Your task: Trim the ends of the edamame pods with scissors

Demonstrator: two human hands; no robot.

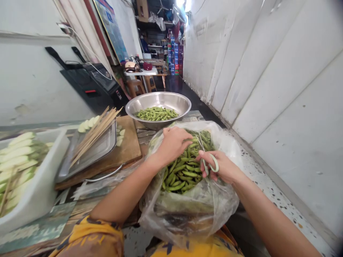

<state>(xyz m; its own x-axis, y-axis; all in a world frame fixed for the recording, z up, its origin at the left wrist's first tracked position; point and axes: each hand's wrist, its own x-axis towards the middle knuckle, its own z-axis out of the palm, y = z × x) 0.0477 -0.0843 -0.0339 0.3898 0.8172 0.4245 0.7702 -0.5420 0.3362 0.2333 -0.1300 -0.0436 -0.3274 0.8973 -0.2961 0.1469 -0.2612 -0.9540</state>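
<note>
A clear plastic bag (225,200) full of green soybean pods (182,175) rests on my lap. My left hand (173,142) reaches into the bag with fingers curled down among the pods; what it grips is hidden. My right hand (219,167) is closed on pale green scissors (210,162), blades pointing up over the pods. Beyond the bag a steel bowl (174,100) holds trimmed pods (157,113).
A wooden board (128,150) carries a metal tray (99,150) with bamboo skewers (93,134) and pale vegetable slices. A white tub (40,185) of sliced vegetables sits at left. A white wall (281,89) runs along the right; stools and a table stand far back.
</note>
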